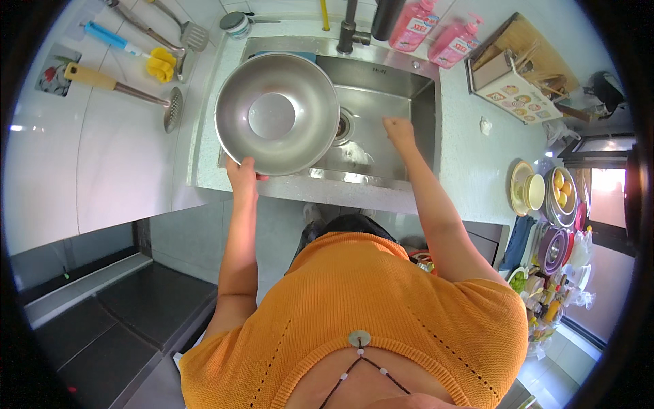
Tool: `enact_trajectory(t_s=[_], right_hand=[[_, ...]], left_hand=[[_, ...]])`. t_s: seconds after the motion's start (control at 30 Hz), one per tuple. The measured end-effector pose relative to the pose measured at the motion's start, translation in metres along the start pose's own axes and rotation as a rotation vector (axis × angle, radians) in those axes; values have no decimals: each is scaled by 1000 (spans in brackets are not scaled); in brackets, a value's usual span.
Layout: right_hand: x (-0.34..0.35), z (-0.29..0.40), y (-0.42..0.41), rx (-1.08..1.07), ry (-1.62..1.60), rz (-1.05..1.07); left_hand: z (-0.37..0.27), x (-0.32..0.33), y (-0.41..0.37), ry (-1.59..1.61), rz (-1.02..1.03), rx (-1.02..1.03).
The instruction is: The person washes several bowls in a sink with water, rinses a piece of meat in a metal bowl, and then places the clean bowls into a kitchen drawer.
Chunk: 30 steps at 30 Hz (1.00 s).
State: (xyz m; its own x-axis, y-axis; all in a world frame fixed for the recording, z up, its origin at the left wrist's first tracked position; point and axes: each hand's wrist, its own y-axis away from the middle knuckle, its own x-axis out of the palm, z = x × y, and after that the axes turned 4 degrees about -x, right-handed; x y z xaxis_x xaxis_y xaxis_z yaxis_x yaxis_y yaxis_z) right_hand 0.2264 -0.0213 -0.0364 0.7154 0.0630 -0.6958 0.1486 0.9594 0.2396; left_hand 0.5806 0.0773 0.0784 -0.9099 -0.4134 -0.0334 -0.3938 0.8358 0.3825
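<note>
A large stainless steel basin (311, 112) is tilted over the left part of the steel sink (378, 122). My left hand (243, 176) grips the basin's near rim, thumb on top. Over the right side of the sink is my right hand (400, 134), its fingers curled; whether something small is inside them cannot be seen. The sink drain (343, 127) shows just right of the basin. Behind the sink stands a dark faucet (347, 38). Part of a blue item (308, 56) shows behind the basin's far rim.
Two pink soap bottles (454, 45) stand at the back right, near a utensil caddy (516, 92). Bowls (534, 191) and a bowl of yellow fruit (562, 191) line the right counter. A slotted skimmer (174, 110) and other utensils hang at left. A lidded jar (236, 26) stands back left.
</note>
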Motion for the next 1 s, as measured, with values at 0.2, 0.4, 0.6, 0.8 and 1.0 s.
enact_trajectory(t_s=[0.2, 0.4, 0.6, 0.8, 1.0], right_hand=[[1, -50, 4, -69, -137, -56], [-30, -66, -5, -38, -235, 16], [-54, -62, -37, -280, -122, 34], [-47, -43, -59, -369, -237, 41], [-56, 22, -114, -695, 170, -223]], left_hand=[[-1, 42, 9, -31, -1, 63], [4, 73, 11, -15, 35, 28], [-8, 108, 36, -200, -75, 171], [-11, 122, 42, -211, -161, 267], [1, 114, 19, -10, -120, 130]])
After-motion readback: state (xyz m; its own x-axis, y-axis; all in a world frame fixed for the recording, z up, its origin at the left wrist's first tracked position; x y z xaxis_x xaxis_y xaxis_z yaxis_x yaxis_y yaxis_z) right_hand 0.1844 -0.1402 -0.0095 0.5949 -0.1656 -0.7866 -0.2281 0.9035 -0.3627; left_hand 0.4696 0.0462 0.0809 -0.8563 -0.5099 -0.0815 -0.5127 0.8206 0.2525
